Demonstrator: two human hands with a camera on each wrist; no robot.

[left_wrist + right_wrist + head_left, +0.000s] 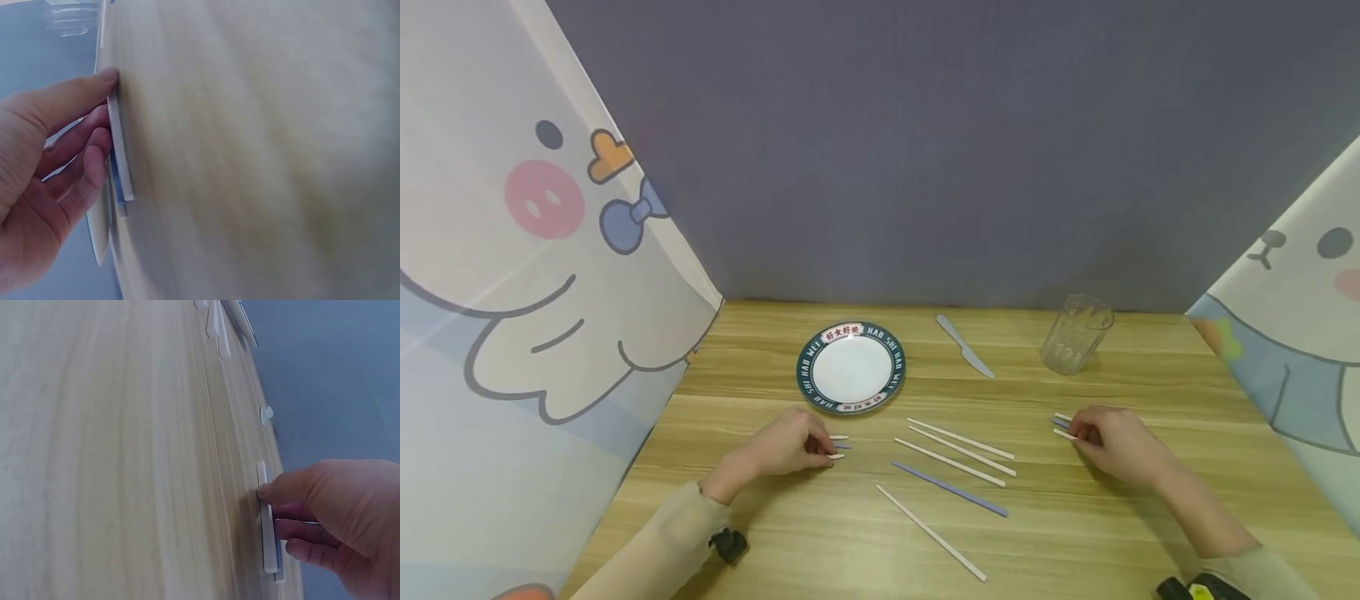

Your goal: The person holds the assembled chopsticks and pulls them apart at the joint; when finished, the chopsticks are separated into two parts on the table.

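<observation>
My left hand (782,446) pinches short thin sticks low over the wooden table, just in front of the plate. In the left wrist view its thumb lies along a white stick (122,150), with a blue stick (119,194) beside it. On the right side, below the glass, my right hand (1116,442) holds a similar small group at the tabletop. The right wrist view shows its thumb on a white stick (268,537) and a blue stick (279,565) alongside. White tips poke out past both hands; the fingers hide the rest.
Between the hands lie several long white sticks (950,462) and one long blue stick (950,489). Behind them are a green-rimmed plate (805,371), a pale plastic knife (966,348) and a clear glass (1075,337). A grey panel (955,167) stands at the back.
</observation>
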